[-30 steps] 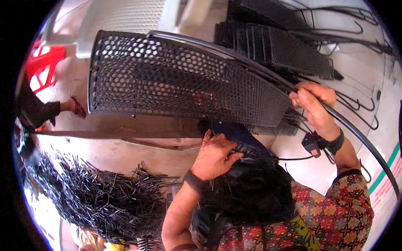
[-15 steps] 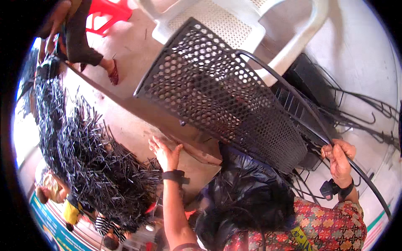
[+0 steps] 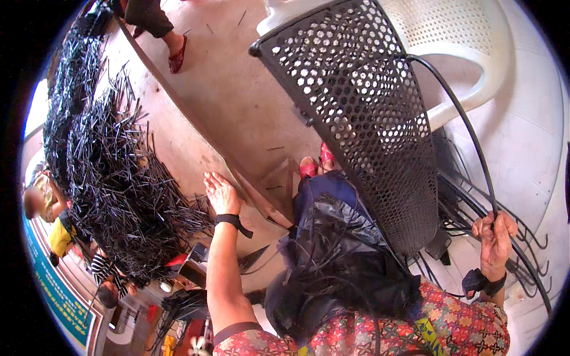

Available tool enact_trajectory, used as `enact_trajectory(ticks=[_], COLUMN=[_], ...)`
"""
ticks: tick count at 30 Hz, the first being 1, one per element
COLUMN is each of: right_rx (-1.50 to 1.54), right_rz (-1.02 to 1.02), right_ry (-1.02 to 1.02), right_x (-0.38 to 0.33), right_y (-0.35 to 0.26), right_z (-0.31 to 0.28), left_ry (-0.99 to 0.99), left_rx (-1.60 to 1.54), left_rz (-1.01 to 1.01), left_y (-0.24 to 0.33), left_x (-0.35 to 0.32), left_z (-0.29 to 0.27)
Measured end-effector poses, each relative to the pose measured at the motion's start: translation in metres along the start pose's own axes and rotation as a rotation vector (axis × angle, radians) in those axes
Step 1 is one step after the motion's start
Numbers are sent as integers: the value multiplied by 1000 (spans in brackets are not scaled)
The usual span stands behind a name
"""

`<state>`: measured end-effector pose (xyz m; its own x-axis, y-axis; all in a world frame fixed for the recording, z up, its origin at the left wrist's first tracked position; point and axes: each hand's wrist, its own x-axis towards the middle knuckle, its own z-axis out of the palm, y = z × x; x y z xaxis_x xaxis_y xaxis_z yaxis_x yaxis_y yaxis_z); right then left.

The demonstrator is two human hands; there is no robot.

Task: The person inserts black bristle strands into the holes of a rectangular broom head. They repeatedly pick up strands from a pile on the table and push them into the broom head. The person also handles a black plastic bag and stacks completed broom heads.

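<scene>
A black woven basket-like panel (image 3: 371,124) with many small holes stands tilted in front of me, its lower end by my lap. From its right edge a long black flexible strip (image 3: 472,127) arches to the right. My right hand (image 3: 496,234) is closed around that strip, which hangs on past the fingers. My left hand (image 3: 224,194) lies with fingers stretched on the edge of the pale table (image 3: 172,127), holding nothing. Left of it a big heap of short black strips (image 3: 127,196) covers the tabletop.
A white plastic chair (image 3: 454,35) stands behind the panel. Black metal hooks and rods (image 3: 528,255) lie at the right. A black sheet with loose strands (image 3: 344,255) covers my lap. Another person's foot (image 3: 177,54) is beyond the table; more people (image 3: 59,237) are at far left.
The view has shifted, and the panel now stands more upright and farther right. My right hand still grips the strip, lower down; my left hand remains on the table edge.
</scene>
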<state>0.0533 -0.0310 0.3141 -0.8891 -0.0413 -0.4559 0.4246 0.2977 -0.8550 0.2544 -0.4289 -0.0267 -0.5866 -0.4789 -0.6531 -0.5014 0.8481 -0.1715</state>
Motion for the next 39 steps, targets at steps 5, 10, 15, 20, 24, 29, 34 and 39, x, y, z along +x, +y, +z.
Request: enact_trajectory(ticks=[5, 10, 15, 20, 24, 29, 34, 39], right_rx=[-83, -188, -245, -325, -383, -431, -471, -536], right_rz=[-10, -6, -22, -73, -104, -86, -48, -34], right_ry=[-40, -46, -125, -205, -256, -324, -403, -453], right_x=[27, 50, 75, 95, 110, 113, 138, 135], right_y=[-17, -40, -53, -64, -74, -77, -81, -73], right_z=[10, 49, 84, 121, 141, 152, 144, 146], left_ry=[-18, 101, 22, 37, 59, 52, 77, 82], left_rx=[-31, 31, -188, -329, -324, -358, -286, -320], left_rz=[-3, 8, 39, 64, 55, 51, 42, 34], left_y=[2, -5, -8, -15, -14, -19, -19, -18], left_x=[1, 7, -3, -7, -8, -12, -3, -7], left_z=[-10, 18, -7, -1, 3, 8, 15, 16])
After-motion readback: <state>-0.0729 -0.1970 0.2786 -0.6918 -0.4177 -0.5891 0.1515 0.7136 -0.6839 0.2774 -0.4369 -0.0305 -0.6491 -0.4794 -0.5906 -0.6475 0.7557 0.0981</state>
